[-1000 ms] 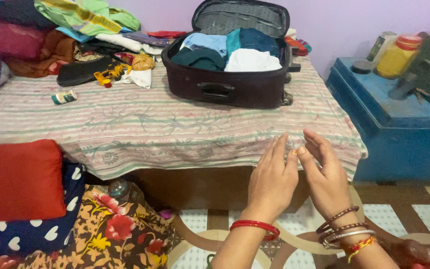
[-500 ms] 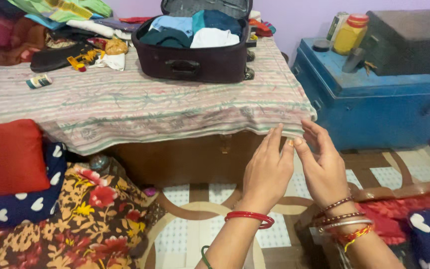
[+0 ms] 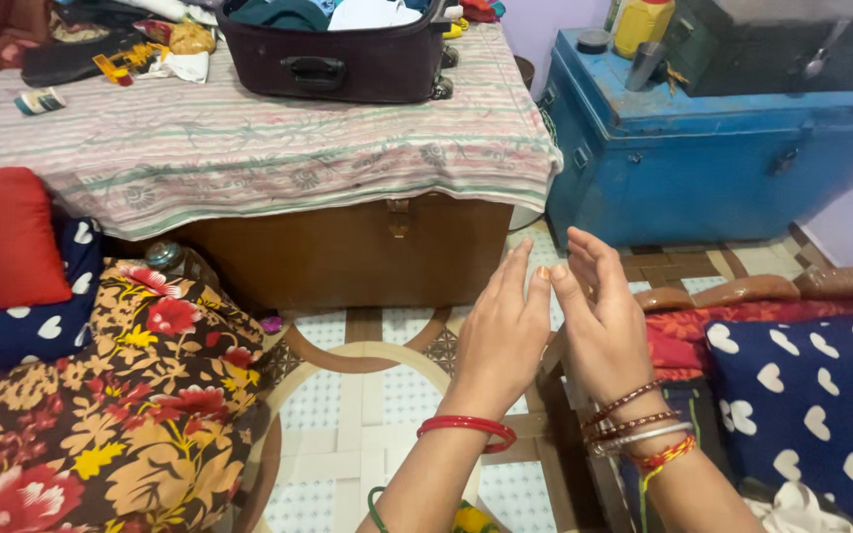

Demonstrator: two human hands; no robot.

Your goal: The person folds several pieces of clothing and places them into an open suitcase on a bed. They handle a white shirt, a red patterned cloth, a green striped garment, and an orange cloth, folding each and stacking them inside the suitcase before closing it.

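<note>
My left hand and my right hand are raised side by side over the patterned floor, backs towards me. Their fingertips meet near the top, and I see nothing between them. A red bangle circles the left wrist. Several bangles and a coloured thread sit on the right wrist. Both hands hang in front of the wooden bed base, below the edge of the striped bedsheet.
An open dark suitcase with folded clothes sits on the bed. A blue metal trunk at right carries a yellow jar and a black box. A red pillow, a floral cloth and a heart-print cushion flank the floor.
My hands have come away from the bedsheet's edge and now hang lower, over the floor. The view has dropped, so the bed and suitcase sit higher in it.
</note>
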